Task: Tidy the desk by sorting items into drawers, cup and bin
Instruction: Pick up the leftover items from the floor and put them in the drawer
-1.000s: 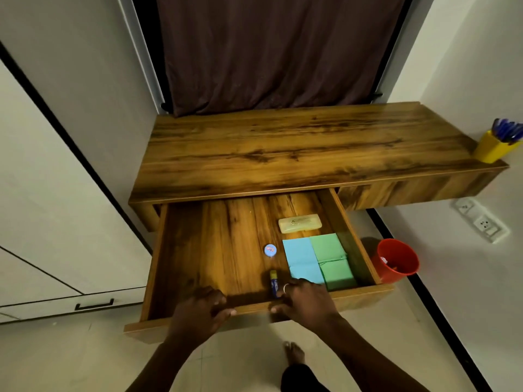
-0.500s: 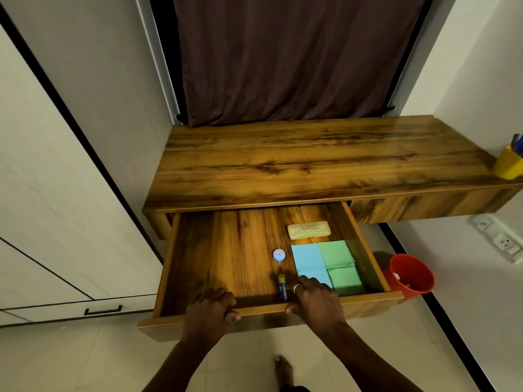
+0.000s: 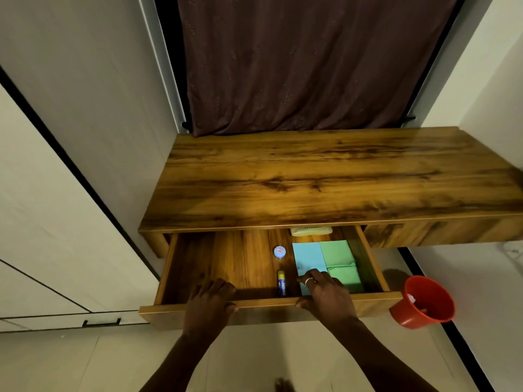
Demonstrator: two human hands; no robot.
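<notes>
A dark brown curtain [image 3: 311,63] hangs behind, against the wall. Pale cabinet doors [image 3: 42,222] stand at the left, one with a black handle [image 3: 101,322]. Beige floor tiles [image 3: 70,363] run below, edged by a black skirting strip [image 3: 452,335]

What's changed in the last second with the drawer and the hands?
The drawer has slid partway in: the pale bar at its back is now half under the desk edge. Both hands stayed on the front edge, left hand and right hand. The blue pad, green pad, round tin and glue stick lie as before.
</notes>
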